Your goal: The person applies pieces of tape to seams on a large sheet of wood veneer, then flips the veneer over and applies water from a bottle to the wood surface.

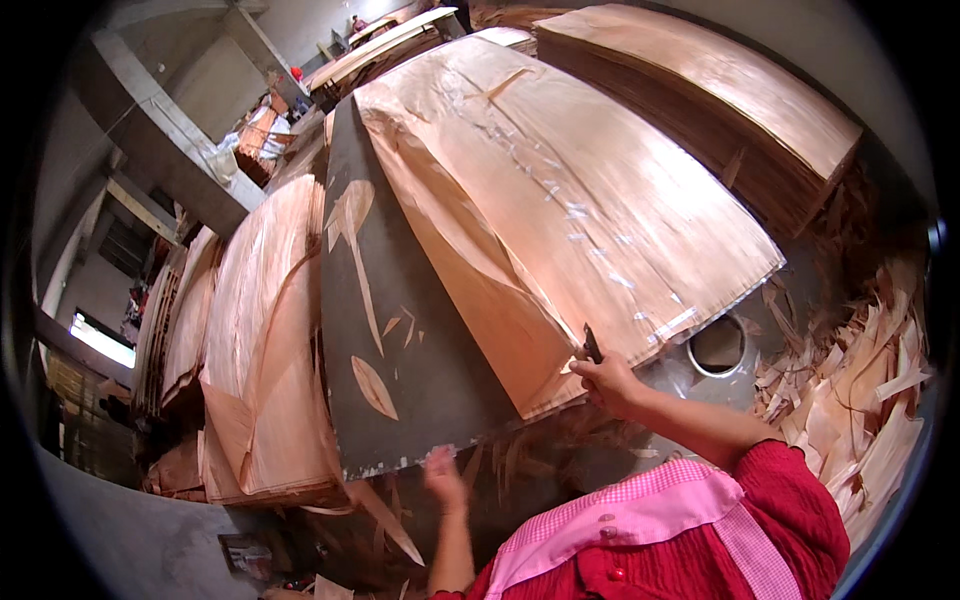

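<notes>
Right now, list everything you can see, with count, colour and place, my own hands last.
Work table: one, dark grey, centre
Large veneer sheets: count unclear, pale tan, on the table
White patches: several, on those sheets
Loose veneer scraps: several, tan, on the table's bare part
Left veneer stacks: at least two, tan, left of the table
Right veneer stack: one, tan, upper right
Scrap heap: one, tan, far right
White-rimmed round object: one, beside the table's right corner
Bright opening: one, white, far left
Hand tool: one, dark, in the right hand
Background clutter: too small to count
Apron: one, pink, bottom
Left hand: one, by the near table edge
Right hand: one, by the sheets' near edge
</notes>
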Available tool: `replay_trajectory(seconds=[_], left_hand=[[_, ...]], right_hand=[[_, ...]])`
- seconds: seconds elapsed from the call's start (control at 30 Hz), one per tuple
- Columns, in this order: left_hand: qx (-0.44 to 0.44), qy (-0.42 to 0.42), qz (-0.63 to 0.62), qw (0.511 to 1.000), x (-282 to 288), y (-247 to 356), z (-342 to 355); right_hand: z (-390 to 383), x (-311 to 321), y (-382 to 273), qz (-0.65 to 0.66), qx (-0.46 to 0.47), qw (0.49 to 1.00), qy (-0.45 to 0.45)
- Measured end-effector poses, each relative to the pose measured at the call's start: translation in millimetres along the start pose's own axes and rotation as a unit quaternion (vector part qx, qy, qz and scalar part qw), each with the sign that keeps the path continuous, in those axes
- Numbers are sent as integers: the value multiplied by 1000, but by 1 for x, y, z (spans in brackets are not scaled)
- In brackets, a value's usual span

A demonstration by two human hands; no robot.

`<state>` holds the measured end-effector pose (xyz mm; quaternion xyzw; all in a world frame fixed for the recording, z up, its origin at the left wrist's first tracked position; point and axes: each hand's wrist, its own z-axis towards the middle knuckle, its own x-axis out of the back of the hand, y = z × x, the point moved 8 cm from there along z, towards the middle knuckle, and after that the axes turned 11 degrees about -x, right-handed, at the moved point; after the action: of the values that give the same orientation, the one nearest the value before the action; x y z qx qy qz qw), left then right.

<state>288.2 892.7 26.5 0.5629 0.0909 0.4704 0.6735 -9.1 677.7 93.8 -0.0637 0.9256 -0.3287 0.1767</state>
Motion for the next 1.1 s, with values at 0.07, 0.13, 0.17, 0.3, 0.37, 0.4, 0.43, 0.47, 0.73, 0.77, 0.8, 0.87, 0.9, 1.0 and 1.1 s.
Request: replay_trajectory(seconds=[0.07, 0.13, 0.17, 0.3, 0.37, 0.4, 0.43, 0.47, 0.73, 0.77, 0.8, 0.87, 0.9, 1.0, 1.1], left_hand=[[-36, -160, -18, 986, -91, 63, -22], [-114, -249, -64, 960, -155, 116, -44], [-98, -269, -100, 953, -179, 130, -57], [51, -326, -225, 917, -280, 169, -104], [183, -318, -271, 890, -324, 164, -132], [252, -319, -292, 866, -344, 176, -145], [322, -317, -319, 833, -365, 188, -159], [355, -326, -383, 788, -388, 208, -167], [475, -151, -700, 511, -550, 312, -207], [501, -100, -718, 472, -577, 318, -214], [504, -78, -707, 491, -593, 320, -223], [502, -40, -696, 512, -646, 321, -246], [547, 2, -654, 522, -670, 320, -255], [606, 38, -618, 499, -731, 345, -286], [598, 111, -597, 523, -781, 381, -284]], right_hand=[[-16, 34, -25, -15, 43, 999, -10], [-36, 75, -42, -7, 32, 999, 3], [-46, 96, -51, -18, 37, 999, -5], [-76, 193, -91, 0, 56, 998, -23], [-90, 244, -117, 3, 64, 998, -27], [-99, 274, -127, 9, 64, 998, -22], [-100, 304, -138, 29, 60, 997, -34], [-105, 332, -155, 44, 66, 994, -70], [-120, 548, -241, 132, 39, 978, -156], [-118, 588, -250, 126, 42, 980, -147], [-124, 618, -265, 101, 60, 982, -147], [-132, 678, -273, 163, 17, 976, -142], [-137, 708, -281, 176, 16, 975, -138], [-146, 788, -316, 206, 17, 971, -124], [-156, 864, -359, 216, 27, 969, -114]])
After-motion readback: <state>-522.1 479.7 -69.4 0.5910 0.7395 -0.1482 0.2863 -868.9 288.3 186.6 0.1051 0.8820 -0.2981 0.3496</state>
